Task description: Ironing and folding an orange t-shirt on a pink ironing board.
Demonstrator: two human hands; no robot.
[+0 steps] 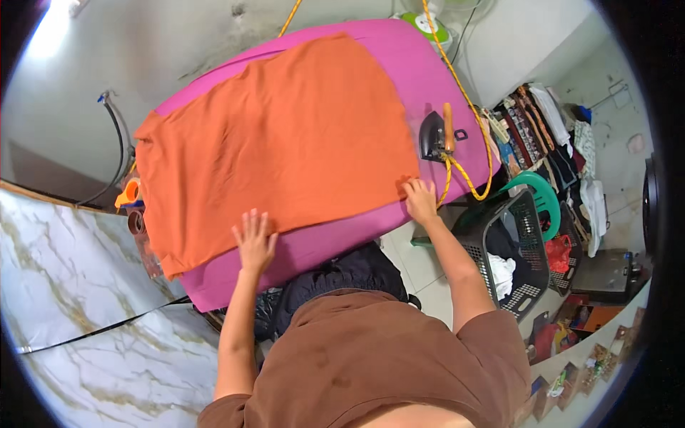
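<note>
An orange cloth [299,134] lies spread over a padded board with a pink cover [321,235], with soft creases on its left part. My left hand [255,241] rests with fingers apart on the cloth's near edge. At the near right corner of the cloth is my right hand [420,199], its fingers curled at the hem; whether they pinch it is hard to tell. Just beyond that hand, a black clothes iron [436,136] with a wooden handle sits on the pink cover, right of the cloth. A yellow cord runs from the iron's rear.
To the right stands a black plastic laundry basket [516,257] holding dark and white clothes, beside a green plastic chair [540,200]. Behind them are stacked folded clothes [530,128]. An orange spray nozzle [130,193] is at the board's left end. A yellow cord loops over the board's right end.
</note>
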